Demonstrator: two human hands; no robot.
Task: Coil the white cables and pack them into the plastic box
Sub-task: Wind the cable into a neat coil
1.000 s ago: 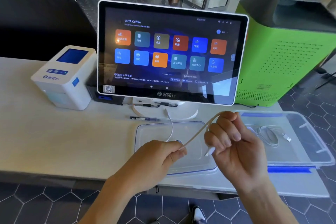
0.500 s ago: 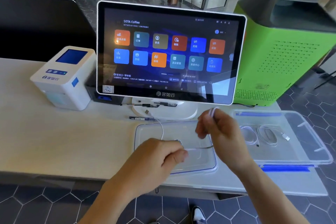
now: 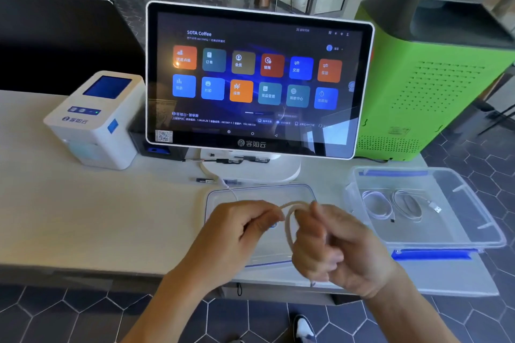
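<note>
Left hand [image 3: 239, 234] and right hand [image 3: 334, 248], both closed, grip a looped thin white cable [image 3: 289, 220] above the clear flat lid [image 3: 223, 198]; clear plastic box [image 3: 473, 220] holds two coiled cables [image 3: 390, 206]

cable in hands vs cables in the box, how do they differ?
The white cable in the left hand and right hand has one loop and a loose tail trailing toward the monitor; the coiled cables are wound. It is held above the lid; they lie in the plastic box. All are white.
</note>
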